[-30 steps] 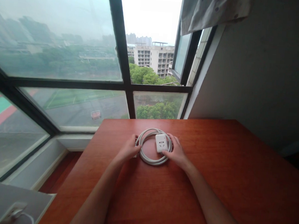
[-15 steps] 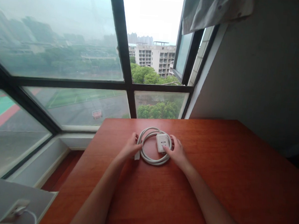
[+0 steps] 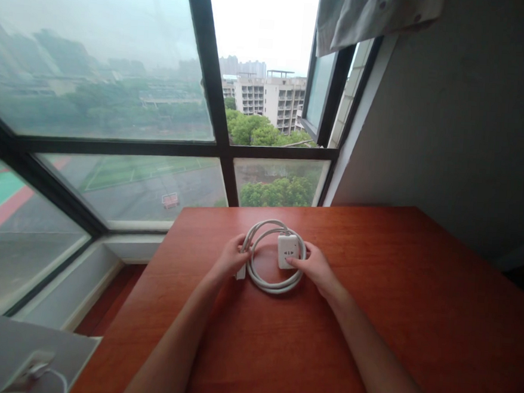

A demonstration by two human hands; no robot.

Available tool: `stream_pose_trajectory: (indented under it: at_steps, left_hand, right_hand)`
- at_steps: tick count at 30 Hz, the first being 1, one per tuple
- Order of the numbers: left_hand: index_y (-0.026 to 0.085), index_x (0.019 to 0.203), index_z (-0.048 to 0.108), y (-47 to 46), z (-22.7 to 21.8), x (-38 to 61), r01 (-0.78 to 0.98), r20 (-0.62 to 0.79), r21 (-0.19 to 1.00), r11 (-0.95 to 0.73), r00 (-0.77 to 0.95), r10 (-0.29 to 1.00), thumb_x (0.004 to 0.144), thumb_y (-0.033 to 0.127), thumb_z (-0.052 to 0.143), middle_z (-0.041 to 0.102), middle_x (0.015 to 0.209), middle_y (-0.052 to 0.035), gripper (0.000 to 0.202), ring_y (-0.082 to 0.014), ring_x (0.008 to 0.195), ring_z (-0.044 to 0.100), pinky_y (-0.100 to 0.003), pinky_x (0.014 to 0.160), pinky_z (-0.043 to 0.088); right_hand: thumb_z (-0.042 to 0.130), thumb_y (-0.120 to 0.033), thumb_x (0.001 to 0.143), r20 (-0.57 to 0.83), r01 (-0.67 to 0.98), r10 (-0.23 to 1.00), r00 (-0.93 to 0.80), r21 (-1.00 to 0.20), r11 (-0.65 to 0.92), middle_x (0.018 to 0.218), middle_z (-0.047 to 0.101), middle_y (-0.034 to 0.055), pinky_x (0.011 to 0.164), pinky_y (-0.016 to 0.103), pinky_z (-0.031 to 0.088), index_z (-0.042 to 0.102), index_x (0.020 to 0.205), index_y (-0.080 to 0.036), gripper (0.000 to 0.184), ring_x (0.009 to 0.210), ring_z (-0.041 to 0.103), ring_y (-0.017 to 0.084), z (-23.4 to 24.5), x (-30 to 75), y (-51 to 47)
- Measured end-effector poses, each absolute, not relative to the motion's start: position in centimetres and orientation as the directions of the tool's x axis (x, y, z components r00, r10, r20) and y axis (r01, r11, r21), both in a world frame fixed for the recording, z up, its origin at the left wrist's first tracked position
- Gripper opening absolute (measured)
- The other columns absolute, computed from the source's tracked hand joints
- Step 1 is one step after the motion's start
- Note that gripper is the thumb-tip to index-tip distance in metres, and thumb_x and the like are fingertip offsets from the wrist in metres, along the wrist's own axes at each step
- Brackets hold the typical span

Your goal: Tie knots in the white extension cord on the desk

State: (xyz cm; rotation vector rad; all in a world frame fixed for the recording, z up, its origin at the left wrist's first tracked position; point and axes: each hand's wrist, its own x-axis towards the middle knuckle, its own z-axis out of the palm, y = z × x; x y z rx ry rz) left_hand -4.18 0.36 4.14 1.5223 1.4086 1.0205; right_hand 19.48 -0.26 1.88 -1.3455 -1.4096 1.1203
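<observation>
A white extension cord (image 3: 274, 289) lies in a round coil near the far side of the reddish-brown table (image 3: 273, 347). Its socket block (image 3: 287, 251), with dark slots facing up, sits inside the right part of the loop. My left hand (image 3: 231, 257) is closed around the coil's left side, where a white end piece (image 3: 241, 271), perhaps the plug, pokes out below the fingers. On the other side my right hand (image 3: 316, 266) grips the coil's right edge, its thumb resting on the socket block. The fingers beneath the coil are partly hidden.
Dark-framed windows (image 3: 157, 149) stand beyond the table, with one sash (image 3: 325, 99) swung open. A curtain (image 3: 373, 18) hangs at upper right beside a grey wall (image 3: 455, 132). At lower left, a wall outlet (image 3: 34, 372) has a white plug and cable in it.
The socket block has shifted slightly to the right with my right hand, and the coil's right side has moved along with it. My left hand stays nearly in place.
</observation>
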Motion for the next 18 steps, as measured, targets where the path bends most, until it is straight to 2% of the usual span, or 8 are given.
stream_pose_trajectory:
  at_steps: [3, 8, 10, 13, 15, 18]
  left_hand:
    - [0.014, 0.081, 0.061, 0.4, 4.0, -4.1, 0.312, 0.039, 0.948, -0.054, 0.055, 0.998, 0.064, 0.024, 0.062, 0.058, 0.073, -0.0007, 0.02, -0.0155, 0.069, 0.057, -0.025, 0.063, 0.047]
    - [0.014, 0.078, 0.06, 0.2, 4.2, -4.0, 0.267, 0.038, 0.962, -0.055, 0.068, 0.997, 0.064, 0.025, 0.062, 0.057, 0.071, -0.0004, 0.018, -0.0149, 0.066, 0.056, -0.025, 0.062, 0.046]
    - [0.014, 0.078, 0.06, 0.1, 4.3, -4.1, 0.261, 0.034, 0.964, -0.05, 0.069, 0.997, 0.066, 0.028, 0.063, 0.056, 0.069, 0.0, 0.019, -0.0149, 0.066, 0.056, -0.025, 0.061, 0.046]
    - [0.014, 0.078, 0.06, 0.1, 4.3, -4.4, 0.289, 0.013, 0.956, -0.043, 0.104, 0.995, 0.067, 0.035, 0.066, 0.057, 0.068, -0.0001, 0.024, -0.0145, 0.063, 0.056, -0.024, 0.058, 0.045]
    - [0.015, 0.075, 0.06, 0.3, 4.4, -4.8, 0.333, 0.027, 0.94, -0.07, 0.133, 0.991, 0.068, 0.04, 0.069, 0.055, 0.065, 0.0009, 0.028, -0.0132, 0.059, 0.053, -0.023, 0.054, 0.042]
    - [0.016, 0.071, 0.059, 0.6, 4.9, -5.5, 0.402, 0.065, 0.909, -0.106, 0.114, 0.991, 0.071, 0.053, 0.066, 0.051, 0.056, 0.0025, 0.038, -0.0125, 0.052, 0.05, -0.021, 0.049, 0.038]
  right_hand:
    - [0.08, -0.03, 0.055, -0.044, 0.078, 0.998, -0.035, -0.996, -0.042, 0.093, 0.068, 0.0035, 0.077, 0.035, 0.05, 0.058, 0.102, -0.018, 0.053, 0.083, 0.063, 0.022, 2.3, 18.9, -0.7]
    - [0.08, -0.026, 0.052, 0.042, 0.118, 0.997, 0.067, -0.992, 0.034, 0.081, 0.062, -0.0011, 0.072, 0.032, 0.048, 0.055, 0.09, -0.019, 0.046, 0.076, 0.058, 0.02, 2.7, 18.3, -1.0]
    - [0.081, -0.03, 0.056, 0.055, 0.01, 0.998, -0.019, -0.998, 0.055, 0.086, 0.064, 0.0003, 0.073, 0.032, 0.049, 0.055, 0.097, -0.019, 0.049, 0.08, 0.061, 0.021, 3.1, 18.4, -1.2]
    - [0.08, -0.042, 0.064, 0.045, -0.157, 0.959, -0.281, -0.988, 0.0, 0.103, 0.066, 0.0059, 0.079, 0.035, 0.051, 0.051, 0.119, -0.021, 0.066, 0.094, 0.064, 0.025, 4.0, 19.1, -1.7]
    - [0.074, -0.055, 0.07, 0.046, -0.172, 0.92, -0.389, -0.985, -0.024, 0.112, 0.064, 0.0093, 0.082, 0.035, 0.05, 0.049, 0.127, -0.022, 0.07, 0.1, 0.063, 0.026, 4.6, 19.8, -2.0]
    - [0.065, -0.071, 0.071, 0.072, -0.117, 0.903, -0.424, -0.993, 0.024, 0.113, 0.063, 0.0096, 0.078, 0.032, 0.05, 0.052, 0.124, -0.022, 0.073, 0.097, 0.062, 0.024, 5.2, 20.9, -2.1]
